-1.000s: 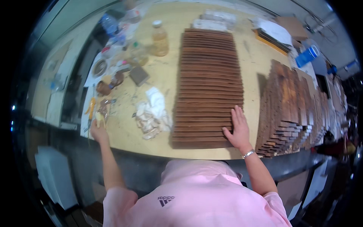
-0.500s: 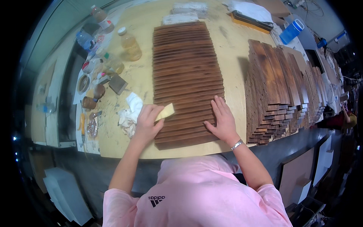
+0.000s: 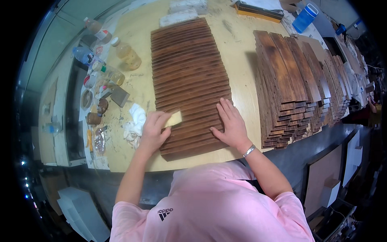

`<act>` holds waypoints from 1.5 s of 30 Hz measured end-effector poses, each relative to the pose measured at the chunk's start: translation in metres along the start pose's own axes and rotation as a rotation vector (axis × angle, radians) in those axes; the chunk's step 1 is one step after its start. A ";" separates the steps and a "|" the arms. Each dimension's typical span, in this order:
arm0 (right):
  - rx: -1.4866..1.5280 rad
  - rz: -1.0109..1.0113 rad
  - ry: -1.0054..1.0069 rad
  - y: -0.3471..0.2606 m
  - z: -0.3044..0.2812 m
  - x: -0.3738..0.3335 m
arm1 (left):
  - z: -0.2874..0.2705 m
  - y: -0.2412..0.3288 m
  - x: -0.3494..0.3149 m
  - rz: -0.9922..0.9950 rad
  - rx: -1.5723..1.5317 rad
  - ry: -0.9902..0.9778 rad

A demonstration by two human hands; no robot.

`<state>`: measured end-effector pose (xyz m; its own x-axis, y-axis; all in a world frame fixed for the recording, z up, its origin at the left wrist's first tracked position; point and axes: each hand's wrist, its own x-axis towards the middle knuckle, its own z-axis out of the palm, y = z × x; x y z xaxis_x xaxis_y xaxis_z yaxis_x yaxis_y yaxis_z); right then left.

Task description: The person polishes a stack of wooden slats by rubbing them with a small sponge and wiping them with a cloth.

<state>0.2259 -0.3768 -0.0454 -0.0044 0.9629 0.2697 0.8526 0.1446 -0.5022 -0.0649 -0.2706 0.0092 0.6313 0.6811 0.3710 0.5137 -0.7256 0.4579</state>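
A long row of dark brown wooden slats (image 3: 188, 76) lies side by side on the pale, scuffed tabletop (image 3: 242, 68), running from its far edge to its near edge; the grain is streaky and the slat ends form a slightly ragged line. The left hand (image 3: 154, 130) is curled around a small pale yellow pad (image 3: 174, 119) — flat, soft-looking, roughly rectangular — and presses it onto the slats close to the near edge, at the row's left side. The right hand (image 3: 229, 123) lies flat and open on the same slats, fingers spread, palm down; a metal bracelet (image 3: 249, 151) circles its wrist.

Just left of the left hand sits a crumpled white rag (image 3: 134, 121). Farther along the left edge stand clear plastic bottles (image 3: 125, 53) with yellowish liquid, small round tins (image 3: 93, 118) and a dark square block (image 3: 119, 96). Toward the right edge, stacks of similar boards (image 3: 290, 84) are piled in overlapping layers — stepped at their near ends. A blue container (image 3: 304, 18) stands near the far right corner.
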 end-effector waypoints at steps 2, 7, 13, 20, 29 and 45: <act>-0.003 -0.002 -0.006 0.002 0.000 0.000 | 0.003 0.004 0.006 0.025 -0.009 -0.034; -0.002 0.001 -0.002 0.002 0.000 0.000 | -0.001 -0.008 -0.004 0.009 0.048 -0.003; 0.003 -0.004 0.005 0.001 0.000 0.001 | 0.014 -0.001 0.014 0.048 -0.008 0.044; 0.021 0.014 -0.017 0.001 -0.001 0.001 | 0.005 -0.002 0.005 0.079 0.048 0.004; 0.011 0.029 -0.027 0.001 -0.001 0.000 | 0.005 -0.001 0.001 0.026 0.030 -0.002; 0.022 0.019 -0.027 -0.002 -0.002 0.002 | 0.022 0.000 0.022 0.012 -0.031 0.074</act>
<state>0.2250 -0.3758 -0.0424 -0.0028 0.9714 0.2373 0.8412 0.1306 -0.5247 -0.0378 -0.2580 -0.0006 0.5919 0.6783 0.4353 0.4871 -0.7314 0.4773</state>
